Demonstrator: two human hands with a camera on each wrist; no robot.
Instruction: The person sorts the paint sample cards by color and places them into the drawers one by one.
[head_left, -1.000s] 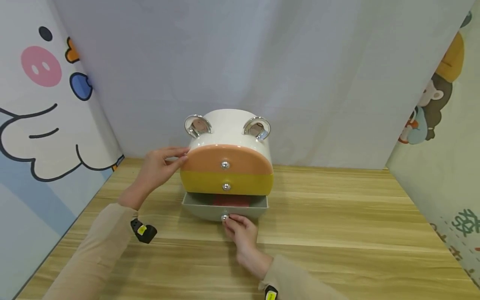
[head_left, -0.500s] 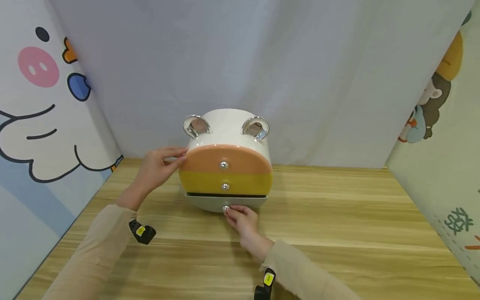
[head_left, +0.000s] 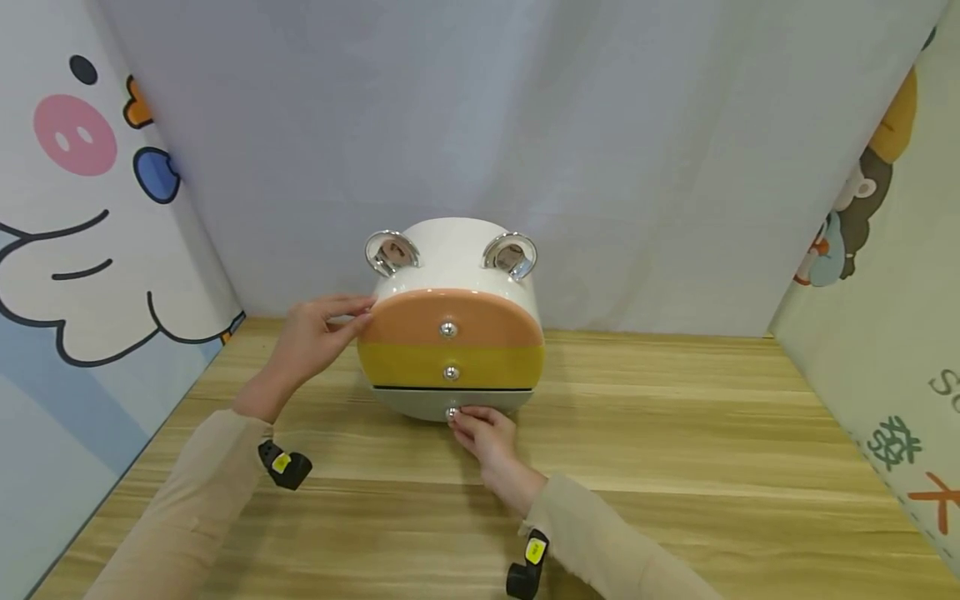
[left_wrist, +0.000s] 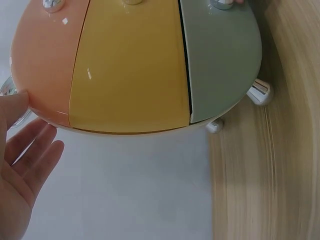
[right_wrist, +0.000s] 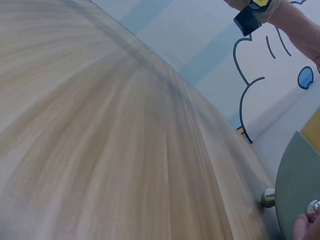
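The right hand (head_left: 487, 437) pinches the small silver knob (head_left: 452, 413) of the grey bottom drawer (head_left: 450, 402), which sits almost flush with the fronts above it — only a thin dark slit shows along its top edge. The left hand (head_left: 315, 337) rests with relaxed, straight fingers against the side of the round white drawer box (head_left: 453, 250), beside the orange top drawer (head_left: 450, 321). Between the two drawers lies the yellow drawer (head_left: 450, 367). Under both hands runs the wooden table (head_left: 675, 433).

wooden table (head_left: 675, 467), light grain, planks running left-right. small round drawer chest (head_left: 452, 333) stands on short feet near back edge, centre-left. cartoon panels and grey curtain border table's edges.
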